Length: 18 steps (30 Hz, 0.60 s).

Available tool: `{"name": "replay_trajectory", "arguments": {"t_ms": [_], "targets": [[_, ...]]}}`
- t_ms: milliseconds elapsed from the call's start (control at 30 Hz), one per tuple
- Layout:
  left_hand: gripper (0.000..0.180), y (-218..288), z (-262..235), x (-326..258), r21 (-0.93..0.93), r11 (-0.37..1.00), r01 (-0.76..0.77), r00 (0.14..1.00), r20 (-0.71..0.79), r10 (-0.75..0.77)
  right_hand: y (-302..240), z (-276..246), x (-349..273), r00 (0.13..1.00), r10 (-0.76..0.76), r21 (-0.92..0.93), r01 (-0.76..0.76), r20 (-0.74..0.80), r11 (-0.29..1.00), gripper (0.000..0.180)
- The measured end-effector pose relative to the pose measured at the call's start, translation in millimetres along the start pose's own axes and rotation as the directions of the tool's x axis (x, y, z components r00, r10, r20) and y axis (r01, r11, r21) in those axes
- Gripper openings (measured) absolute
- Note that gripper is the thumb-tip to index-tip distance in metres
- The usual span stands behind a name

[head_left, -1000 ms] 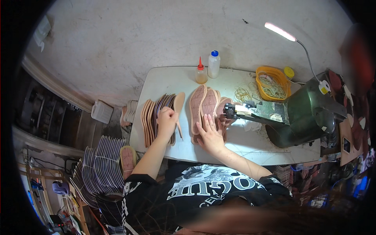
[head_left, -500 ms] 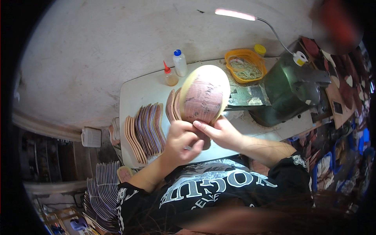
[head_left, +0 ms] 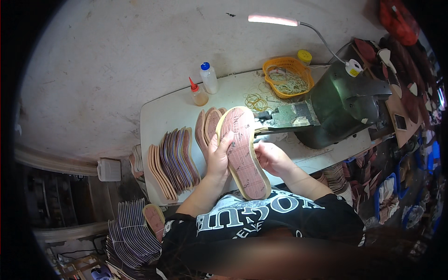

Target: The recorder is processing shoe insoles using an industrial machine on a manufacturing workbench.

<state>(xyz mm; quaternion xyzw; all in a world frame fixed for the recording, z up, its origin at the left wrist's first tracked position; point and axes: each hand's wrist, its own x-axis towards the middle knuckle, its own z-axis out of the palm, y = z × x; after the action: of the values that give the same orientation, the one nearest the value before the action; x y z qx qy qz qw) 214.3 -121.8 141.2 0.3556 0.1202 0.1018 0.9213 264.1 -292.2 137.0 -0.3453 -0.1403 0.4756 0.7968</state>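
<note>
A pinkish-brown insole (head_left: 242, 156) with a pale yellow rim and dark markings is held up in front of my chest, one end tilted toward me. My left hand (head_left: 219, 156) grips its left side, thumb across the top face and the other fingers underneath. At its right edge, the curled fingers of my right hand (head_left: 274, 159) press against the rim, with some fingertips hidden behind it. Just left of the held piece, a few similar insoles (head_left: 202, 130) stand on edge on the white table. Farther left is a longer row of insoles (head_left: 175, 158) with striped edges.
A green machine (head_left: 333, 114) stands right of my hands, its arm reaching toward the insole. Behind are an orange basket (head_left: 284, 93) of rubber bands, loose bands (head_left: 255, 101), a red-tipped bottle (head_left: 199, 97) and a blue-capped bottle (head_left: 209, 81). Tied insole bundles (head_left: 133, 233) sit lower left.
The insole has been lowered and swung so its full length shows, one end now near my chest. My left hand has shifted onto its left side, and my right hand to its right edge.
</note>
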Motion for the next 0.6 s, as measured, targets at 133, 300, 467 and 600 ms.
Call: {"name": "replay_trajectory", "arguments": {"t_ms": [133,300,467,600], "targets": [[0.035,-5,6,4,0.075,0.993,-0.095,0.995,0.048,0.092,16,-27,10,0.999,-0.005,-0.068,0.007,0.036,0.998,0.04],[0.039,5,10,13,0.297,0.936,-0.19,0.98,0.11,0.164,-18,-17,11,0.984,0.165,-0.176,-0.151,0.066,0.973,0.034],[0.041,-6,2,26,0.475,0.818,-0.324,0.944,0.104,0.313,-30,1,19,0.988,0.004,-0.533,-0.086,-0.153,0.842,0.027],[0.035,-13,0,37,0.395,0.885,-0.247,0.957,-0.044,0.287,-30,1,23,0.974,-0.089,-0.631,-0.063,-0.206,0.773,0.027]]}}
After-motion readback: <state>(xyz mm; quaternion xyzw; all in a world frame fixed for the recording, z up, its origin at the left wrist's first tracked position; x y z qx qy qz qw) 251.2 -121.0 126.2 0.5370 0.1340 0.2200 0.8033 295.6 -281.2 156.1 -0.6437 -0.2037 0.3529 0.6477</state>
